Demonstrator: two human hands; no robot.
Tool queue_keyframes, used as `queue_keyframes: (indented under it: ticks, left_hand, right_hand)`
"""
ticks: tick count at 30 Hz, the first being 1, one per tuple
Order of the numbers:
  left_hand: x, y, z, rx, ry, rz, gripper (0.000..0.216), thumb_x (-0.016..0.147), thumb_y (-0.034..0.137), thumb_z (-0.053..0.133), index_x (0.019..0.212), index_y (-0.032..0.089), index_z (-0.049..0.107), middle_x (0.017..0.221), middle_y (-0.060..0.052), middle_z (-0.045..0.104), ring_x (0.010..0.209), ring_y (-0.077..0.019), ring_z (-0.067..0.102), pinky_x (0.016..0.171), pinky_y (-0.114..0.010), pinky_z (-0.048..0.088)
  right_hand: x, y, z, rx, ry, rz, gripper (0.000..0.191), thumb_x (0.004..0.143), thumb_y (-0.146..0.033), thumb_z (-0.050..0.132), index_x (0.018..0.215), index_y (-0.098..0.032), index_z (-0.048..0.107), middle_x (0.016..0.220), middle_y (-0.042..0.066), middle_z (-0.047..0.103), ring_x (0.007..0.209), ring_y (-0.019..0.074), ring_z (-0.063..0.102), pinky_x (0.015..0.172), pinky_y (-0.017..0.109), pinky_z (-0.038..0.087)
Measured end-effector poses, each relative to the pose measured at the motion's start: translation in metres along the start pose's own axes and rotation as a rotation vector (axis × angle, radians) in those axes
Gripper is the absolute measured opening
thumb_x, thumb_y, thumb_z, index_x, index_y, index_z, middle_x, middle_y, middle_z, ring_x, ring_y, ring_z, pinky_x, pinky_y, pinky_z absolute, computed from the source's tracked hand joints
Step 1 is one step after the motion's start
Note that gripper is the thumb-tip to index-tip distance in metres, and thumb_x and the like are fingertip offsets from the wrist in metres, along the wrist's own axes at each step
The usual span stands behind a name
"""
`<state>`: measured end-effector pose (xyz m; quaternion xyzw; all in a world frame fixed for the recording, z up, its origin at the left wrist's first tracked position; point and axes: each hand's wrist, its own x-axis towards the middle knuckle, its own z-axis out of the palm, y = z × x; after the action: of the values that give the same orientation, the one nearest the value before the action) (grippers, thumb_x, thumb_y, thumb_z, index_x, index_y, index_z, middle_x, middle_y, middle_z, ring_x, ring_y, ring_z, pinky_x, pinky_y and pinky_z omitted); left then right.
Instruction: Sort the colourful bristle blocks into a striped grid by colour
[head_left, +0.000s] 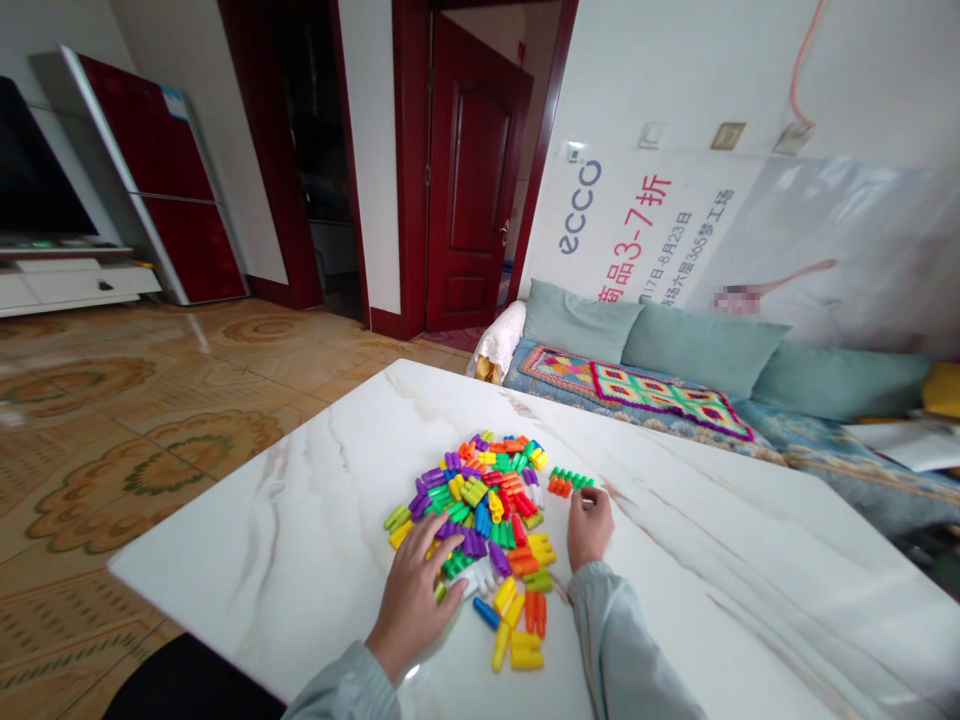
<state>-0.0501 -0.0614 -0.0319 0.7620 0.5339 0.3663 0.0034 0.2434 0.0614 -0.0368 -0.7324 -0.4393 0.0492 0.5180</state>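
A heap of bullet-shaped plastic building blocks (474,490) in purple, green, yellow, orange, red, blue and white lies on the marble-patterned table (315,540). My left hand (420,590) rests over the heap's near left side, fingers spread and touching blocks. To the right of the heap, green blocks (571,477) form a short row, with orange blocks (559,487) lined up along its near side. My right hand (590,525) is closed at the right end of these rows, fingertips pinched together. Whatever is between them is hidden by the hand.
Loose yellow blocks (526,655) and a blue block (486,613) lie at the heap's near edge. Beyond the table stands a sofa (814,440) with pale green cushions (697,345). A red fridge (169,200) and a door (476,170) are farther back.
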Motion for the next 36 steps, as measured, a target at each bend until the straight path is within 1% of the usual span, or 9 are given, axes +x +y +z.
queue_keyframes:
  ticks: [3, 6, 10, 15, 20, 25, 29, 33, 36]
  left_hand:
    - [-0.001, -0.001, 0.001, 0.003, -0.008, -0.002, 0.042, 0.084, 0.031, 0.064, 0.126, 0.028, 0.062, 0.147, -0.008, 0.048, 0.134, -0.0339, 0.045, 0.107, -0.057, 0.044]
    - [-0.001, -0.001, 0.001, 0.0, -0.02, -0.009, 0.043, 0.084, 0.03, 0.064, 0.126, 0.028, 0.062, 0.147, -0.009, 0.048, 0.135, -0.0342, 0.044, 0.108, -0.058, 0.043]
    - [-0.001, 0.001, -0.001, -0.012, -0.029, -0.029, 0.042, 0.084, 0.03, 0.063, 0.126, 0.028, 0.062, 0.148, -0.008, 0.046, 0.136, -0.0343, 0.042, 0.108, -0.058, 0.043]
    - [-0.001, 0.004, -0.003, -0.022, -0.024, -0.043, 0.043, 0.084, 0.031, 0.064, 0.127, 0.029, 0.062, 0.148, -0.008, 0.046, 0.136, -0.0346, 0.043, 0.109, -0.058, 0.043]
    - [-0.001, 0.004, -0.002, -0.024, -0.022, -0.049, 0.044, 0.082, 0.029, 0.065, 0.126, 0.028, 0.063, 0.149, -0.007, 0.047, 0.136, -0.0343, 0.043, 0.109, -0.057, 0.043]
    - [0.0, 0.002, -0.001, -0.023, -0.028, -0.047, 0.044, 0.082, 0.029, 0.064, 0.126, 0.029, 0.062, 0.148, -0.007, 0.047, 0.136, -0.0339, 0.043, 0.109, -0.058, 0.042]
    - [-0.001, 0.0, 0.0, -0.014, -0.018, -0.025, 0.044, 0.083, 0.029, 0.064, 0.127, 0.028, 0.062, 0.148, -0.008, 0.047, 0.136, -0.0338, 0.043, 0.109, -0.057, 0.043]
    - [0.0, -0.003, 0.002, -0.005, -0.015, -0.005, 0.043, 0.084, 0.031, 0.064, 0.127, 0.028, 0.062, 0.147, -0.008, 0.047, 0.135, -0.0339, 0.044, 0.108, -0.057, 0.044]
    - [0.0, -0.004, 0.003, -0.004, -0.008, -0.002, 0.042, 0.085, 0.031, 0.063, 0.126, 0.028, 0.062, 0.147, -0.008, 0.048, 0.135, -0.0338, 0.044, 0.107, -0.057, 0.044]
  right_hand:
    - [-0.005, -0.009, -0.001, -0.003, -0.039, -0.092, 0.038, 0.082, -0.047, 0.041, 0.096, -0.017, 0.06, 0.087, 0.01, 0.069, 0.069, 0.0211, 0.062, 0.065, 0.032, 0.046]
    - [-0.01, -0.024, 0.002, -0.008, -0.177, -0.262, 0.036, 0.084, -0.042, 0.044, 0.1, -0.017, 0.065, 0.092, 0.009, 0.071, 0.08, 0.0214, 0.063, 0.076, 0.033, 0.048]
    - [-0.013, -0.048, 0.017, -0.056, -0.428, -0.453, 0.041, 0.072, -0.023, 0.055, 0.11, -0.02, 0.07, 0.103, 0.006, 0.074, 0.097, 0.0225, 0.064, 0.091, 0.033, 0.047]
    - [-0.013, -0.065, 0.032, -0.182, -0.608, -0.519, 0.057, 0.061, -0.007, 0.056, 0.111, -0.027, 0.074, 0.111, 0.002, 0.074, 0.106, 0.0236, 0.064, 0.092, 0.031, 0.047]
    - [-0.013, -0.071, 0.031, -0.269, -0.622, -0.529, 0.052, 0.067, -0.007, 0.058, 0.113, -0.024, 0.073, 0.113, 0.006, 0.073, 0.108, 0.0259, 0.063, 0.093, 0.034, 0.045]
    - [-0.017, -0.072, 0.022, -0.245, -0.587, -0.541, 0.036, 0.076, -0.023, 0.068, 0.112, -0.022, 0.072, 0.108, 0.01, 0.071, 0.106, 0.0276, 0.063, 0.093, 0.036, 0.043]
    - [-0.021, -0.072, 0.013, -0.151, -0.533, -0.508, 0.03, 0.089, -0.037, 0.057, 0.107, -0.02, 0.072, 0.101, 0.009, 0.072, 0.1, 0.0252, 0.063, 0.091, 0.035, 0.043]
    - [-0.03, -0.075, 0.0, -0.003, -0.468, -0.402, 0.047, 0.098, -0.05, 0.039, 0.107, -0.016, 0.071, 0.093, 0.009, 0.073, 0.087, 0.022, 0.065, 0.081, 0.031, 0.047]
    - [-0.044, -0.08, -0.012, 0.345, -0.488, -0.18, 0.053, 0.096, -0.058, 0.039, 0.093, -0.016, 0.071, 0.083, 0.006, 0.072, 0.078, 0.02, 0.064, 0.071, 0.028, 0.048]
